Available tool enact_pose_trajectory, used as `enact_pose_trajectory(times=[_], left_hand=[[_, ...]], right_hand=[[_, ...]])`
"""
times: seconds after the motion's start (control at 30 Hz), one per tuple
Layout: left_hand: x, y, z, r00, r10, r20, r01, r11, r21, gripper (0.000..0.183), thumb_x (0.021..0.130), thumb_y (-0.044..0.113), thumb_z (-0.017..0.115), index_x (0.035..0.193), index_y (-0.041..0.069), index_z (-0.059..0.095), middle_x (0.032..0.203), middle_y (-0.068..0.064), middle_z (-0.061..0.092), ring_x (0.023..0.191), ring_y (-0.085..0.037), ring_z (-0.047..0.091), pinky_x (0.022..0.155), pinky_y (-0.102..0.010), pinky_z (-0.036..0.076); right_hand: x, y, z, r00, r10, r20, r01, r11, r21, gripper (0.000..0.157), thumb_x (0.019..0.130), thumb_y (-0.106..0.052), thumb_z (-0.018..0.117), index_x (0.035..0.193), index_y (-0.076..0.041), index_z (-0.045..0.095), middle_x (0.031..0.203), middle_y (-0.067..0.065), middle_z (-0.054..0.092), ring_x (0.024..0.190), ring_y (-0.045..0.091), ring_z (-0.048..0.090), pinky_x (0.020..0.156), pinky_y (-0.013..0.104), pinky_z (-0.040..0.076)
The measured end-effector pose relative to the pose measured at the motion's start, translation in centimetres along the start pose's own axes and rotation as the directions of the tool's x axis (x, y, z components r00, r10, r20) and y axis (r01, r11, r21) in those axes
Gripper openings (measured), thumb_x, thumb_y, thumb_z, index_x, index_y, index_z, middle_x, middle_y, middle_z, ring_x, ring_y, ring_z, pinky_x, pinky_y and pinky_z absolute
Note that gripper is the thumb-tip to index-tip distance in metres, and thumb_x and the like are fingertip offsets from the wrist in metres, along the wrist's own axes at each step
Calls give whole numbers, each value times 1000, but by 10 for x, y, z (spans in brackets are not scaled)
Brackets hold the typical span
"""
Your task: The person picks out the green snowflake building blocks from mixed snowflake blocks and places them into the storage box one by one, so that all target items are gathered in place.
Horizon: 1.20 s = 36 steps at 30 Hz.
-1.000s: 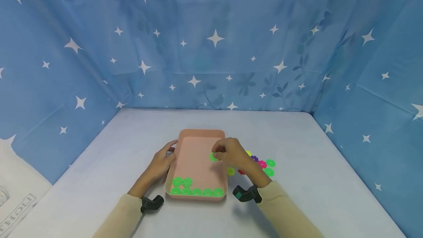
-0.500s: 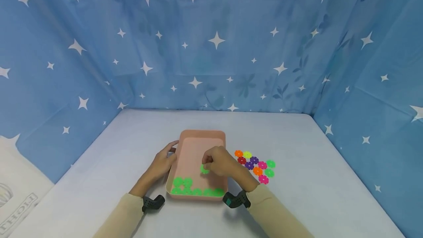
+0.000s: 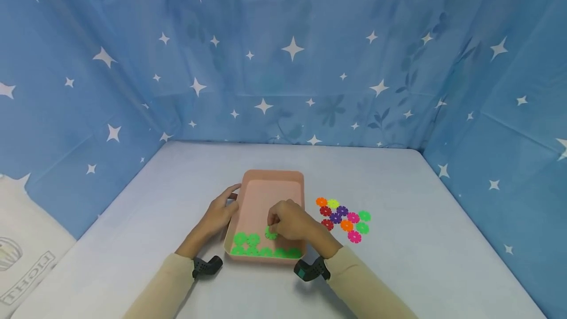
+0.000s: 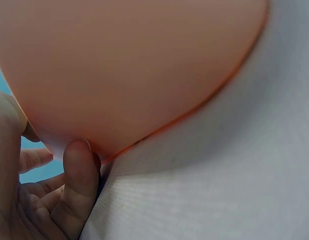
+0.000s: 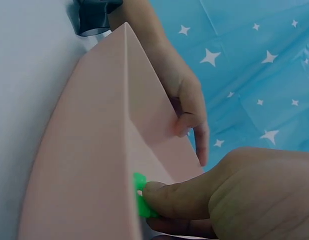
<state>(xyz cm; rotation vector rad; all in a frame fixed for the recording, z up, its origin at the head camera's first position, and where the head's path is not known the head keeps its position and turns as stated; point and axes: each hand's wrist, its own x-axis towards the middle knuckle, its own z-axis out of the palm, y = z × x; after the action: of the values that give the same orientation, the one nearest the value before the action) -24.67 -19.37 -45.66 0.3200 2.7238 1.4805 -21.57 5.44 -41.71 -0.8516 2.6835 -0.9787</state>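
Note:
A shallow pink tray [image 3: 263, 196] lies on the white table. My left hand [image 3: 220, 214] grips its left side; in the left wrist view the thumb [image 4: 79, 167] presses on the tray's outer wall. Over the tray's lower middle, my right hand [image 3: 290, 219] pinches a green snowflake disc [image 3: 270, 234] between thumb and fingers, low over the tray floor. The right wrist view shows that disc [image 5: 141, 204] just inside the side wall, partly hidden by the thumb. More green discs [image 3: 239, 239] lie in the tray, a row along the near wall and a pair above its left end.
Right of the tray, a loose cluster of snowflake discs [image 3: 347, 225] in orange, yellow, red, purple, pink and green lies on the table [image 3: 412, 240]. A blue curtain with stars [image 3: 283, 82] hangs behind and at both sides. Dark wrist cameras [image 3: 207, 266] sit on both wrists.
My right hand has moved left and nearer to me across the tray, bringing the pinched green disc down close to the disc pair. The left hand keeps its grip on the tray.

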Motion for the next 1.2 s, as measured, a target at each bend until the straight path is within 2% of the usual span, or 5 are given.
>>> enact_pose_trajectory(times=[0.27, 0.53, 0.87, 1.2], left_hand=[[1, 0, 0, 1000, -14, 4, 14, 1000, -9, 61, 97, 17, 44, 158, 17, 36, 136, -19, 56, 97, -26, 66, 81, -39, 55], [2, 1, 0, 1000, -9, 3, 9, 1000, -7, 61, 97, 18, 44, 157, 17, 37, 136, -20, 56, 96, -26, 66, 81, -38, 54], [1, 2, 0, 1000, -13, 11, 14, 1000, -7, 61, 97, 19, 44, 158, 18, 36, 137, -19, 55, 97, -25, 66, 83, -38, 54], [1, 1, -1, 1000, -17, 25, 18, 1000, -24, 62, 97, 19, 43, 158, 19, 34, 138, -20, 53, 93, -24, 67, 78, -37, 56]], right_hand=[[-1, -4, 6, 1000, 23, 14, -21, 990, -139, 14, 89, -17, 76, 76, -21, 70, 73, -14, 61, 69, 8, 55, 63, 27, 47], [0, -3, 10, 999, 41, 13, -38, 979, -200, 17, 87, -25, 78, 74, -28, 68, 70, -17, 59, 67, 6, 55, 61, 28, 45], [-1, -2, 11, 999, 49, 16, -44, 977, -210, 20, 86, -29, 80, 71, -30, 66, 68, -17, 58, 66, 6, 54, 59, 29, 44], [0, -3, 13, 998, 70, 10, -66, 974, -219, 21, 87, -32, 79, 71, -30, 65, 67, -16, 58, 65, 7, 54, 58, 29, 44]])
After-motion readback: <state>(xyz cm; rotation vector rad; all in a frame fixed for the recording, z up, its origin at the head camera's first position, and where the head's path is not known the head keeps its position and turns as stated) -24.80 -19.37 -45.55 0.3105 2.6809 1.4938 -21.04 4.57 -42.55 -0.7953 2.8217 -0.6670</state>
